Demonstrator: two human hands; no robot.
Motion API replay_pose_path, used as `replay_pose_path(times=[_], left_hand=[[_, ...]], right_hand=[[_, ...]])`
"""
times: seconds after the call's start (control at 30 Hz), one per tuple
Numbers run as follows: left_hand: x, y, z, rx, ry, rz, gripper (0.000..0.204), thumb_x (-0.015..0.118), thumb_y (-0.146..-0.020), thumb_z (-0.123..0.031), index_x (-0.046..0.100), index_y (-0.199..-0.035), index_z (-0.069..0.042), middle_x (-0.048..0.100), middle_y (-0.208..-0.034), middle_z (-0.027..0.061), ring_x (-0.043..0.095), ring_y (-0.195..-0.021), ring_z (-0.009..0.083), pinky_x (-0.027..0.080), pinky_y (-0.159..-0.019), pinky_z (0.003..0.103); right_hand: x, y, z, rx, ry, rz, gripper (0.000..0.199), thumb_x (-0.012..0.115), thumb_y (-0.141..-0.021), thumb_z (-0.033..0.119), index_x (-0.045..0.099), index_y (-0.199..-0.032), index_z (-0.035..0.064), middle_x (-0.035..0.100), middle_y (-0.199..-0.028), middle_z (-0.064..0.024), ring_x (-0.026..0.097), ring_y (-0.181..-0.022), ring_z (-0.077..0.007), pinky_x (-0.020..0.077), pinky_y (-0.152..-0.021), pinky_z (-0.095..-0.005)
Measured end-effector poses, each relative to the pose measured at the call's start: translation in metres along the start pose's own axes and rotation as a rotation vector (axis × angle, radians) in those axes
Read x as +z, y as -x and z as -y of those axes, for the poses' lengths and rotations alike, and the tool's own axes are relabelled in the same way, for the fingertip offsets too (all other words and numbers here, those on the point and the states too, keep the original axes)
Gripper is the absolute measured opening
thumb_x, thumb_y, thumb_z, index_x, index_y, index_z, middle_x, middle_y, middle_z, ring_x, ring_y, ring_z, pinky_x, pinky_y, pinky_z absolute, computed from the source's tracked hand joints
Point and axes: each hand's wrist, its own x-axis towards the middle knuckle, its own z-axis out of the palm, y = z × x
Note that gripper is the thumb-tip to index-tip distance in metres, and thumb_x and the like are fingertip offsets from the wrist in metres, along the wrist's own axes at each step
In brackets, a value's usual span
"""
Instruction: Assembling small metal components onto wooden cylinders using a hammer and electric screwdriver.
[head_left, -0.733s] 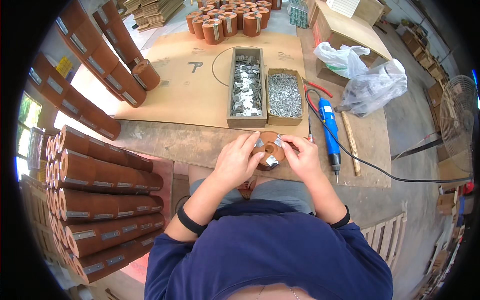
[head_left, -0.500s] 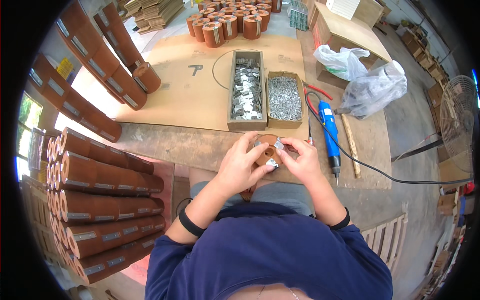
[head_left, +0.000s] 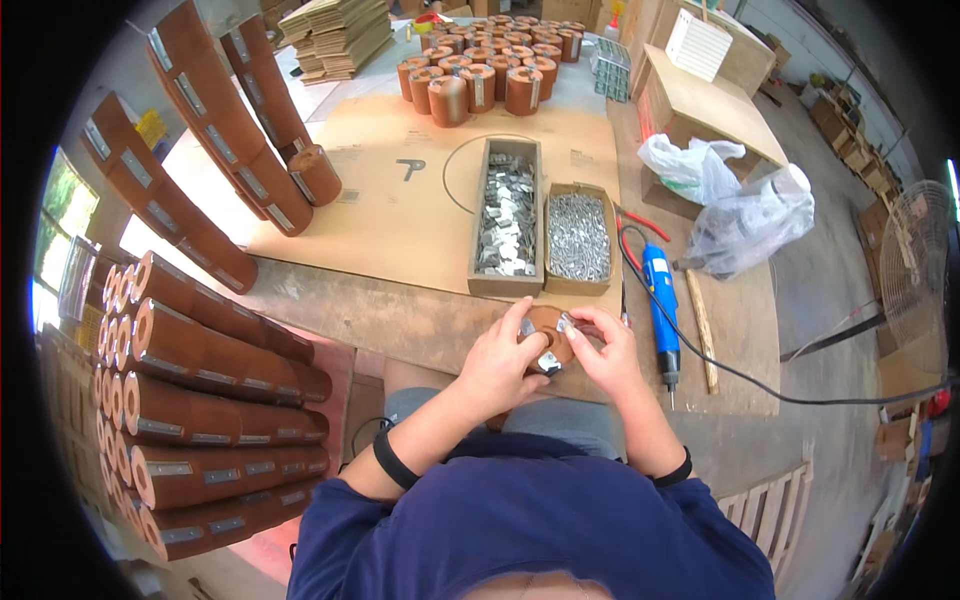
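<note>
A short brown cylinder (head_left: 552, 318) with a hole in its middle stands at the table's front edge, its round top facing up. Small bent metal clips sit at its rim, one a bright clip (head_left: 548, 363) on the near side. My left hand (head_left: 500, 365) is wrapped around the cylinder's left side, with the thumb by the near clip. With thumb and fingers, my right hand (head_left: 608, 352) pinches another metal clip (head_left: 565, 323) at the right of the rim. The cylinder's lower part is hidden by my hands.
Beyond my hands stand a wooden box of metal clips (head_left: 508, 215) and a carton of screws (head_left: 579, 235). A blue electric screwdriver (head_left: 660, 305), red-handled pliers (head_left: 640, 220) and a stick (head_left: 702, 330) lie right. Stacked brown cylinders (head_left: 230, 375) rise left; more cylinders (head_left: 480, 85) stand far back.
The view has shifted, so the table and its boxes appear lower. Both hands stay at the cylinder; the left fingers have shifted slightly over its top.
</note>
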Motion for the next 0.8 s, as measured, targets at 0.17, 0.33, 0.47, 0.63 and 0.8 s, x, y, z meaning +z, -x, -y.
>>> replay_pose_path(times=[0.17,0.33,0.47,0.63,0.8], left_hand=[[0.003,0.003,-0.002,-0.088,0.029,0.025,0.051,0.079,-0.054,-0.018,0.053,-0.097,-0.011,0.033,-0.128,0.0246,0.06,-0.082,0.0384,0.051,-0.067,0.04],[0.002,0.004,0.0,-0.143,0.051,0.061,0.048,0.08,-0.052,-0.02,0.055,-0.092,-0.011,0.037,-0.126,0.0181,0.06,-0.081,0.0337,0.052,-0.065,0.038],[-0.019,0.001,0.003,-0.124,0.063,0.069,0.043,0.08,-0.051,-0.023,0.058,-0.086,-0.011,0.042,-0.122,0.0132,0.06,-0.084,0.0301,0.052,-0.066,0.037],[-0.076,-0.017,0.01,-0.048,0.094,-0.11,0.045,0.083,-0.049,-0.021,0.061,-0.087,-0.01,0.047,-0.119,0.0152,0.059,-0.087,0.0286,0.051,-0.071,0.034],[-0.129,-0.065,0.032,0.003,0.016,-0.222,0.044,0.082,-0.05,-0.018,0.06,-0.088,-0.009,0.045,-0.12,0.0166,0.056,-0.093,0.0299,0.049,-0.076,0.035]], right_hand=[[0.002,0.0,-0.008,0.041,-0.071,-0.141,0.021,0.062,-0.078,0.005,0.057,-0.098,-0.0017,0.058,-0.095,-0.0111,0.06,-0.086,-0.018,0.0499,-0.071,-0.0282],[0.002,0.003,-0.023,0.106,-0.007,-0.2,0.022,0.061,-0.078,0.007,0.057,-0.099,0.0005,0.058,-0.093,-0.0095,0.058,-0.086,-0.0154,0.0486,-0.068,-0.0256],[0.0,0.01,-0.043,0.124,0.097,-0.169,0.021,0.062,-0.077,0.008,0.058,-0.096,0.0003,0.06,-0.083,-0.0074,0.058,-0.076,-0.0141,0.0477,-0.064,-0.0251],[0.004,0.021,-0.051,0.205,0.244,0.015,0.017,0.062,-0.076,0.011,0.06,-0.091,0.0031,0.06,-0.075,-0.0085,0.059,-0.064,-0.0177,0.0474,-0.059,-0.0294],[0.011,0.012,-0.047,0.072,0.539,0.07,0.009,0.061,-0.072,0.018,0.06,-0.077,0.01,0.058,-0.069,-0.0058,0.059,-0.063,-0.0237,0.0468,-0.056,-0.0355]])
